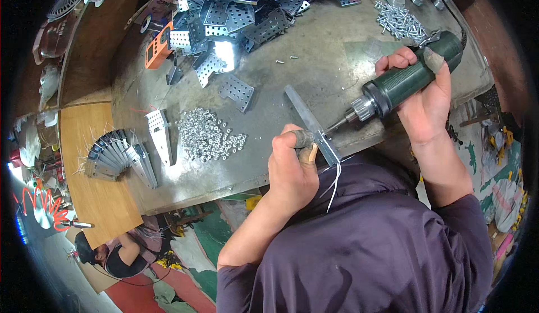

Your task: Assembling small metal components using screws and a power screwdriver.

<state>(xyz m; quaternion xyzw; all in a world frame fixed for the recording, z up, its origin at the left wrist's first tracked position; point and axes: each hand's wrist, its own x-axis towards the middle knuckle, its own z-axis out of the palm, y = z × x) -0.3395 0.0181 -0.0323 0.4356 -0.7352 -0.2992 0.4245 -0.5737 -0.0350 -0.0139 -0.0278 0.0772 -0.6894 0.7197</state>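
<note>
My left hand grips a narrow grey metal housing, tilted over the table's near edge. White wires hang from the housing's lower end. In my right hand is a dark green electric screwdriver, fingers wrapped round its body. Its bit points left and down and reaches the housing close to my left fingertips; whether it sits in a screw is too small to tell. Tan coverings wrap some fingertips of both hands.
Perforated metal plates are heaped at the back, beside an orange device. Screws lie back right, small nuts left of centre. Wired metal housings fan out on a wooden board. Another person is lower left.
</note>
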